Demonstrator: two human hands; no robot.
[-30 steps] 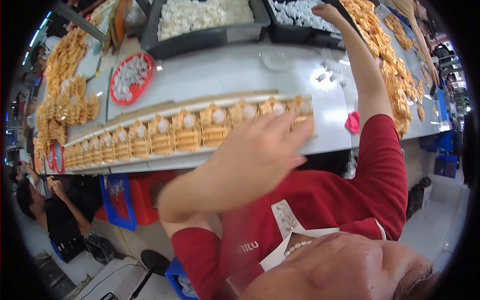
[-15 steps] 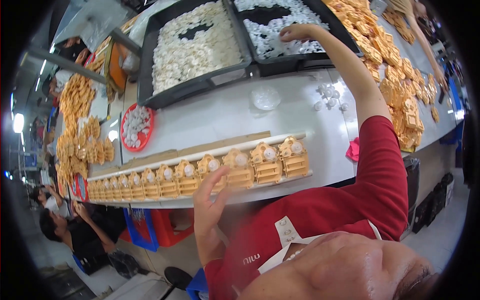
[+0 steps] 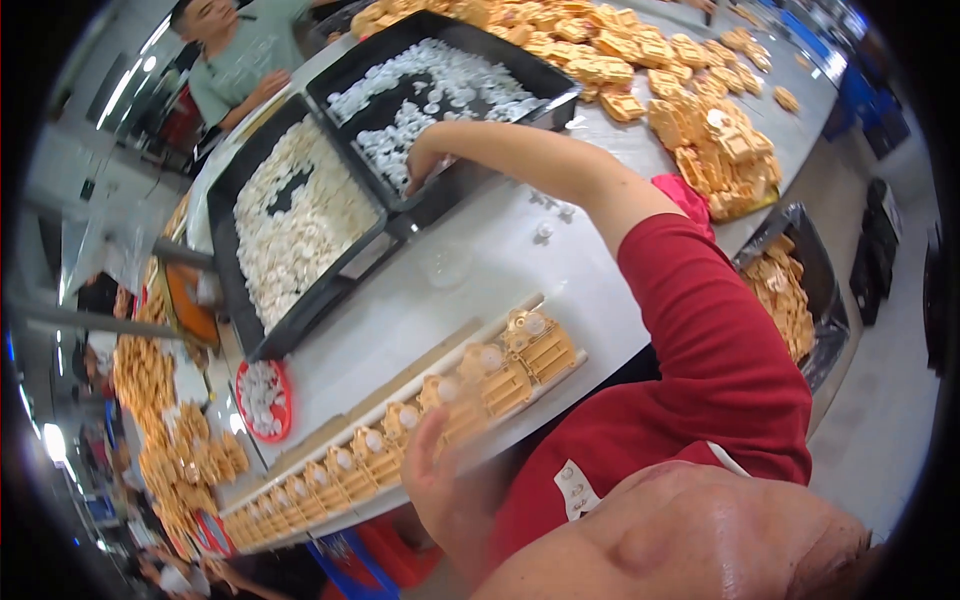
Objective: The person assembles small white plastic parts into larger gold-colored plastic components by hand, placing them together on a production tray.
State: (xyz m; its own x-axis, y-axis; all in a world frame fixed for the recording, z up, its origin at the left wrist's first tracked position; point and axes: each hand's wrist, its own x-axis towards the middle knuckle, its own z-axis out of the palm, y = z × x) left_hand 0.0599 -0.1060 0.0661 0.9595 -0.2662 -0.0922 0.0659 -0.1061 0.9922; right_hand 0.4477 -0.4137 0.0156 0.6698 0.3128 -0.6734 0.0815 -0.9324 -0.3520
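My right hand (image 3: 428, 163) reaches into the near corner of the black tray (image 3: 470, 165), its fingers curled down among small white plastic parts (image 3: 455, 75). Its fingertips are partly hidden, so what they grip does not show. My left hand (image 3: 437, 475) is raised in front of a row of orange plastic housings (image 3: 378, 458); it is blurred, with fingers stretched apart and nothing visible in them. White round pieces sit on the upper ends of these housings, which lean side by side along a white rail (image 3: 400, 385).
A second black tray (image 3: 232, 230) holds cream-white parts. A red dish (image 3: 290, 405) contains white pieces. Loose orange housings (image 3: 700, 125) are heaped at the far right, others (image 3: 150, 380) at the left. A clear plastic lid-like disc (image 3: 445, 265) lies mid-table. A person (image 3: 235, 75) is across the table.
The view has turned, so the trays and the row appear slanted. My right hand has moved from over the white parts down into the tray's near corner. My left hand stays near the row.
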